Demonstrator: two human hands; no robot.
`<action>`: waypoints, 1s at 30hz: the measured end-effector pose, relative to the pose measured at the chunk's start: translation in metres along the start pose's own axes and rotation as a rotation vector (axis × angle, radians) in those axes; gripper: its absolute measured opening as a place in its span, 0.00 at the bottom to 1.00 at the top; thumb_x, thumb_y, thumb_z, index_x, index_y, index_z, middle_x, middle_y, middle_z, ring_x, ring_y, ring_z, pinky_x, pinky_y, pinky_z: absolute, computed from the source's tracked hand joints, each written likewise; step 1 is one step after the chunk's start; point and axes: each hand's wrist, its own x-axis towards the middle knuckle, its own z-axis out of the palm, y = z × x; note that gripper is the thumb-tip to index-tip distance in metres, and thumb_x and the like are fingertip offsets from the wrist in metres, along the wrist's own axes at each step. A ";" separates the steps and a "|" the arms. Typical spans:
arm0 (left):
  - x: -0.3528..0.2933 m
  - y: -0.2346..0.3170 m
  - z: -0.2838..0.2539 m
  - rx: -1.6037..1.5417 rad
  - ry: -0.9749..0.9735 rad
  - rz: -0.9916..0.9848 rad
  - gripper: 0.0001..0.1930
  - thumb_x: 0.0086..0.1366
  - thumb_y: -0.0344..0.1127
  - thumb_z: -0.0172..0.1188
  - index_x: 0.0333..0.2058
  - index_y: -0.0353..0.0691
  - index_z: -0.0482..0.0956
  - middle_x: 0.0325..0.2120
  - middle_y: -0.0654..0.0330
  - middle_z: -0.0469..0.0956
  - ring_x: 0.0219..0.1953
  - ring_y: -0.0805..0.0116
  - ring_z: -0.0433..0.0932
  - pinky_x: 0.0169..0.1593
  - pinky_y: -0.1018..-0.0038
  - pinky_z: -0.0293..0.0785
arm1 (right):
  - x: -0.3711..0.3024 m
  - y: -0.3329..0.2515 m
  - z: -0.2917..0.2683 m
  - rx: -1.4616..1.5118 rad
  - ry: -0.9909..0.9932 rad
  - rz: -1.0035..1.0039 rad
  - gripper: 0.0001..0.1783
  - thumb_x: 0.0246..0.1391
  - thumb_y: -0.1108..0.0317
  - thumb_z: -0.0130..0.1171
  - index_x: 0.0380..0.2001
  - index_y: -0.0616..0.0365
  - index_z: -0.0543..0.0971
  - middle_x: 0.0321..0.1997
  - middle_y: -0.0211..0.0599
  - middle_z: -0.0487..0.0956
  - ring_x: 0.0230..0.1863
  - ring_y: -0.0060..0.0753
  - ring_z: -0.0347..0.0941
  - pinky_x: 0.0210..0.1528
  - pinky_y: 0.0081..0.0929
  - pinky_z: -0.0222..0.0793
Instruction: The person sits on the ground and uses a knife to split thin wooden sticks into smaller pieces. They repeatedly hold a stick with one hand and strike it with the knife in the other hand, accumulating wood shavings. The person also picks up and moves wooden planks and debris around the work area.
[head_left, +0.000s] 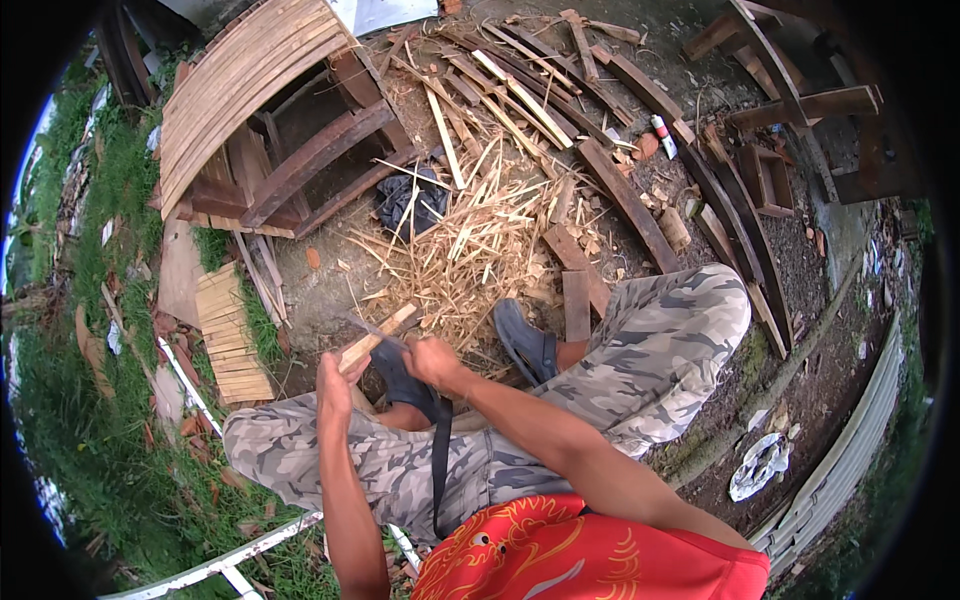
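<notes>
My left hand (335,383) is closed around the lower end of a short, pale piece of wood (390,325), which slants up and to the right. My right hand (432,362) is closed on the handle of a knife, mostly hidden in the fist. Its grey blade (364,323) lies across the wood, pointing up and left. A black strap (441,470) hangs below the right hand, over my camouflage trousers. Both hands are above my dark clogs (525,340), in front of a heap of wood shavings (480,235).
A slatted wooden structure (250,95) stands at the far left, with a dark plastic bag (412,200) beside it. Dark planks (625,205) and pale strips lie ahead and to the right. A red-and-white tube (663,136) lies among them. A white metal frame (270,540) runs at lower left.
</notes>
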 end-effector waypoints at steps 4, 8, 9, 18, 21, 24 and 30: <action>0.000 -0.005 -0.006 -0.064 -0.007 -0.040 0.34 0.71 0.51 0.29 0.58 0.24 0.67 0.51 0.42 0.76 0.53 0.55 0.78 0.62 0.66 0.66 | 0.002 0.003 0.003 -0.102 -0.019 0.304 0.20 0.58 0.55 0.52 0.35 0.63 0.81 0.28 0.62 0.80 0.35 0.63 0.79 0.42 0.51 0.75; 0.003 0.000 -0.010 -0.035 0.011 -0.065 0.37 0.67 0.56 0.29 0.57 0.27 0.68 0.52 0.42 0.77 0.54 0.54 0.78 0.62 0.65 0.62 | 0.005 0.005 0.003 0.031 0.024 0.011 0.21 0.57 0.55 0.52 0.33 0.63 0.83 0.32 0.62 0.81 0.38 0.63 0.79 0.43 0.52 0.75; 0.004 0.003 -0.011 -0.049 0.022 -0.084 0.37 0.67 0.56 0.29 0.57 0.27 0.68 0.52 0.42 0.77 0.53 0.53 0.78 0.62 0.65 0.62 | 0.007 0.006 0.002 -0.043 0.004 0.119 0.20 0.57 0.56 0.52 0.33 0.62 0.83 0.31 0.61 0.81 0.38 0.62 0.80 0.43 0.51 0.76; 0.009 0.016 -0.012 -0.112 0.021 -0.142 0.35 0.67 0.54 0.30 0.54 0.26 0.67 0.52 0.37 0.76 0.53 0.53 0.78 0.62 0.64 0.62 | 0.014 0.033 0.014 -0.147 -0.011 0.257 0.17 0.58 0.59 0.50 0.32 0.62 0.82 0.30 0.61 0.81 0.37 0.62 0.80 0.42 0.49 0.78; 0.010 0.017 -0.014 -0.154 0.038 -0.148 0.37 0.66 0.56 0.30 0.56 0.25 0.67 0.52 0.37 0.75 0.54 0.52 0.77 0.63 0.64 0.62 | 0.016 0.047 0.021 -0.187 -0.045 0.263 0.17 0.57 0.60 0.50 0.31 0.62 0.82 0.34 0.61 0.81 0.39 0.61 0.80 0.42 0.48 0.77; 0.010 0.016 -0.017 -0.116 0.005 -0.143 0.39 0.65 0.58 0.30 0.57 0.25 0.66 0.53 0.37 0.74 0.55 0.52 0.77 0.63 0.64 0.61 | 0.017 0.057 0.024 -0.223 -0.119 0.198 0.18 0.56 0.59 0.51 0.35 0.60 0.84 0.35 0.58 0.82 0.40 0.60 0.81 0.43 0.48 0.77; 0.015 0.010 -0.019 -0.115 0.010 -0.122 0.39 0.67 0.57 0.28 0.57 0.26 0.66 0.53 0.39 0.75 0.55 0.53 0.76 0.63 0.63 0.62 | 0.006 0.051 0.011 -0.308 -0.199 0.275 0.16 0.55 0.62 0.52 0.35 0.60 0.85 0.39 0.53 0.83 0.44 0.52 0.82 0.45 0.42 0.79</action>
